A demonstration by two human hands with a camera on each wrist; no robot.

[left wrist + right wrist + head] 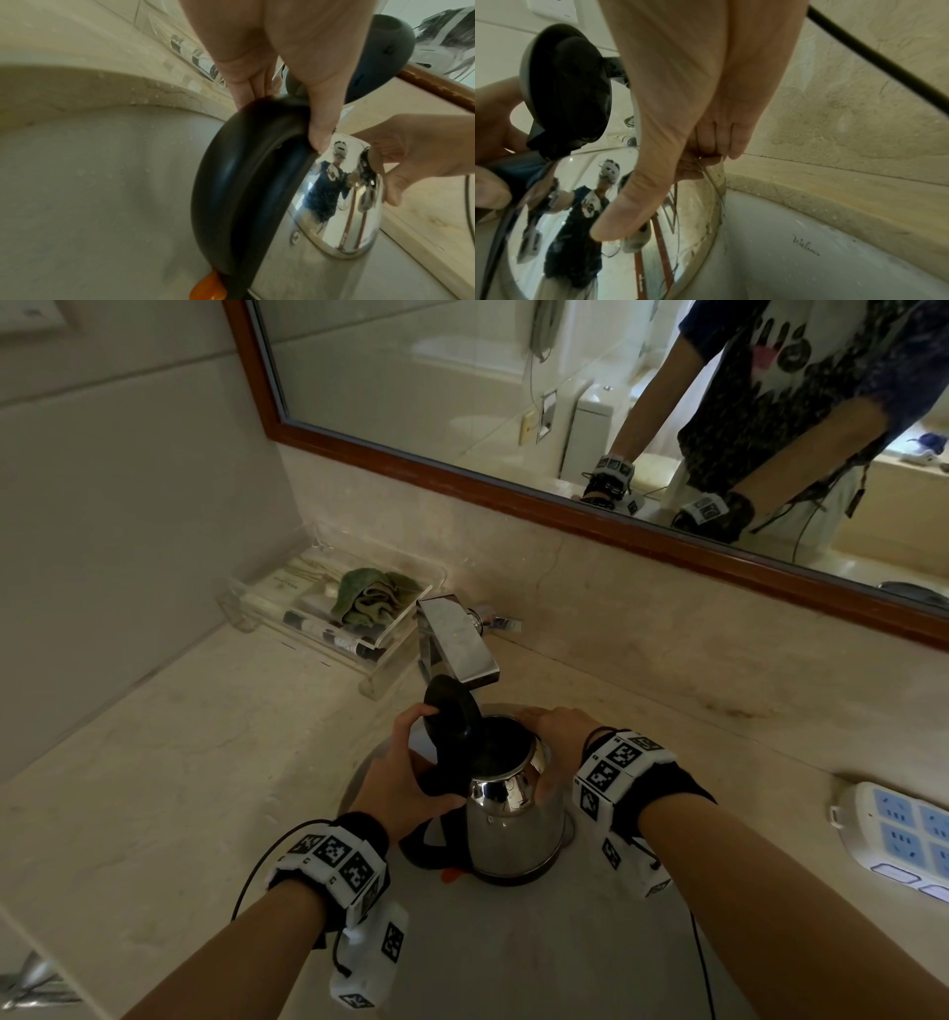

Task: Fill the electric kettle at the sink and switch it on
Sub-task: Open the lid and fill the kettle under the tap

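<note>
Kettle [513, 834] position: upright inside the sink [565, 942], directly below the faucet [459, 642] spout, held between both hands. Body is polished steel; handle [231, 182] is black, with an orange switch [208, 288] at its lower end.

Left hand [405, 773] state: closed around the top of the handle. In the left wrist view the thumb lies over the handle's upper curve, its tip at the joint with the steel body, while the fingers pass behind the handle. The kettle body lies to the right of this grip; the handle arcs downward below it toward the orange switch.

Lid [452, 713] state: open, standing nearly vertical just above the left hand's grip, between that hand and the faucet spout. The kettle mouth is exposed immediately right of the lid.

Right hand [552, 742] state: curled over the rim on the side opposite the handle. In the right wrist view the thumb presses flat on the steel wall and the fingers hook over the rim edge. The kettle body lies below and left of this grip; the sink wall lies to its right.

Surroundings: a clear tray [328, 608] with a green cloth [369, 598] sits on the counter well beyond the left hand; a power strip [898, 839] lies on the counter to the right of the right wrist.
</note>
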